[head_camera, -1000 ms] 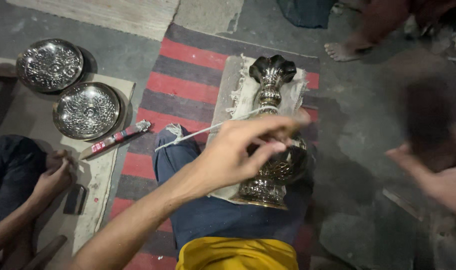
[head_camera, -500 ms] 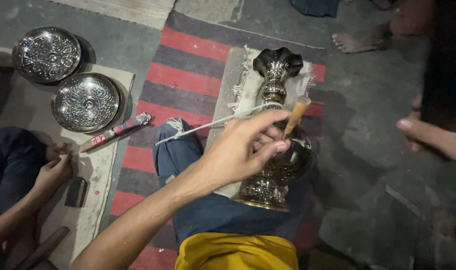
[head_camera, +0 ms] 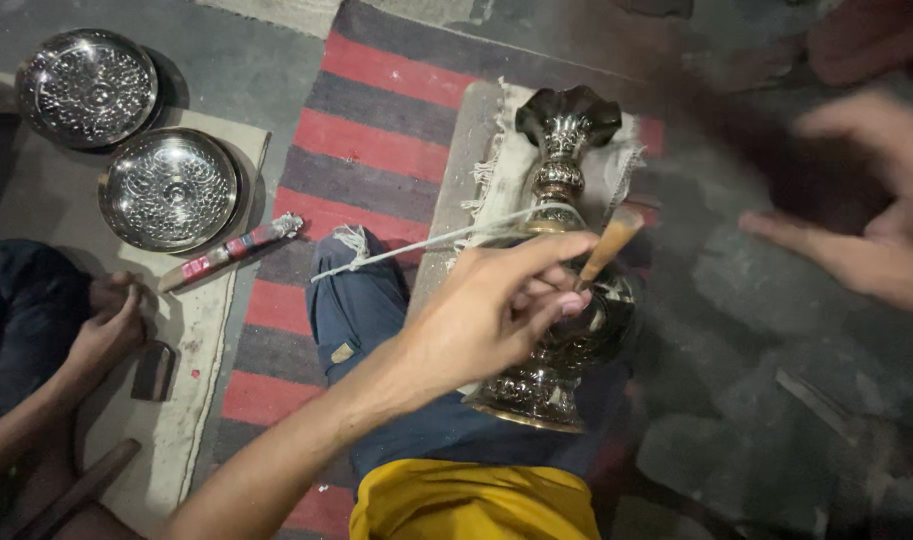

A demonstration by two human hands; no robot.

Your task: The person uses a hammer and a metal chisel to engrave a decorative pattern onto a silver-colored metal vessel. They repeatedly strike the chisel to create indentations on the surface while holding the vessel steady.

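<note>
Vase: lying on its side across the person's lap, on a cloth over the striped rug.
Left hand: fingers pinched on a small wooden tool, now lowered against the vase's belly.
Right hand: blurred, fingers spread, empty, swung closer to the vase's right.
Change: the work on the vase seems under way.

No packages, signs or screens showed; one small tag was the only label.

A small tan rectangular patch label sat on the blue denim trouser leg, near the middle of the view, just left of the person's forearm and above the yellow cloth at the bottom edge. Any marking on it was too small to tell.
</note>
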